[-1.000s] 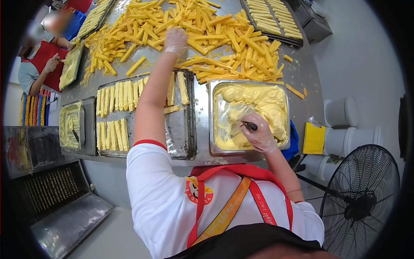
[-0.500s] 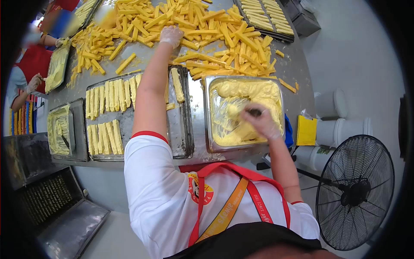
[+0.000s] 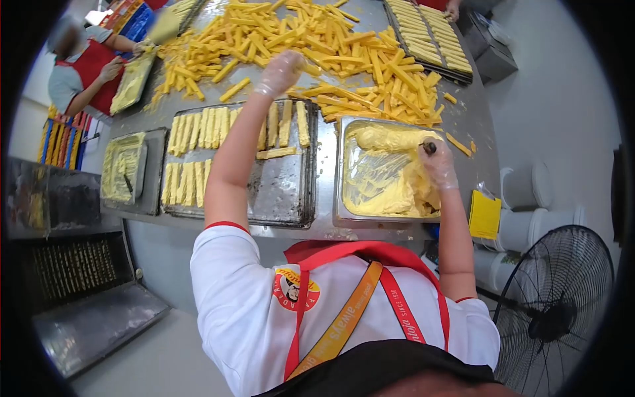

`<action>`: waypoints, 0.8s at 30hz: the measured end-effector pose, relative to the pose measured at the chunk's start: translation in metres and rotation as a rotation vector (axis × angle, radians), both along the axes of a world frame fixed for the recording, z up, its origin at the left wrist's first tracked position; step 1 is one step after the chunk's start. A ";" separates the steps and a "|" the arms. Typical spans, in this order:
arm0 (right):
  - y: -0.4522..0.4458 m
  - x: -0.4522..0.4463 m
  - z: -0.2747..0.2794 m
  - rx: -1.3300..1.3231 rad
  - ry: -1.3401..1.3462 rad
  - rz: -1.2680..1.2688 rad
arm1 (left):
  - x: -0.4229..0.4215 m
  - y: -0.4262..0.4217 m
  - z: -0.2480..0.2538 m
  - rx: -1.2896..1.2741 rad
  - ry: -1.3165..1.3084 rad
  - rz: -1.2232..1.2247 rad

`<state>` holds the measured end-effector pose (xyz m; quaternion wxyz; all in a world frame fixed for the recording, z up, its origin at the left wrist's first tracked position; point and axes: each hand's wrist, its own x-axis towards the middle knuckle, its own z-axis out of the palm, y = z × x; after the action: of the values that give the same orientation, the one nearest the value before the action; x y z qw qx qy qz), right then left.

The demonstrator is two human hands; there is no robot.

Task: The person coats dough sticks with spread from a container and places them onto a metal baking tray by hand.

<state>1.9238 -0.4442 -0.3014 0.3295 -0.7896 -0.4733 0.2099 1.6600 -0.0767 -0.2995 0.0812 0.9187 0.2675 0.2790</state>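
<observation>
My left hand (image 3: 281, 71), in a clear glove, is closed at the near edge of the pile of yellow sticks (image 3: 331, 46); a stick seems to show at its fingertips, but this is too small to be sure. Below it lies a dark baking tray (image 3: 281, 188) with rows of cream-coated sticks and several plainer ones. My gloved right hand (image 3: 438, 162) grips a dark-handled tool (image 3: 429, 148) over the right side of a steel pan. Pale yellow cream (image 3: 380, 142) fills much of the pan (image 3: 339, 175); the tool's working end is hidden.
A smaller cream pan (image 3: 140, 169) sits on a tray at left. A co-worker in a red apron (image 3: 92, 69) holds another tray at upper left. Filled trays (image 3: 430, 36) stand at the back right, near another person's hand (image 3: 452, 10). A fan (image 3: 552, 321) and white buckets (image 3: 522, 188) are at right.
My left hand has risen slightly off the pile. My right hand has moved from the pan's middle to its right side with the tool. The whole view has shifted.
</observation>
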 end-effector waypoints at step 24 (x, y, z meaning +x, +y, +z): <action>-0.010 0.015 0.027 0.343 0.171 0.184 | 0.038 -0.291 -0.059 -0.348 -0.169 0.074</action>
<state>1.9384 -0.4540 -0.2748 0.4777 -0.6546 -0.5424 0.2216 1.6983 -0.3675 -0.3583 0.2509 0.8536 0.3374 0.3076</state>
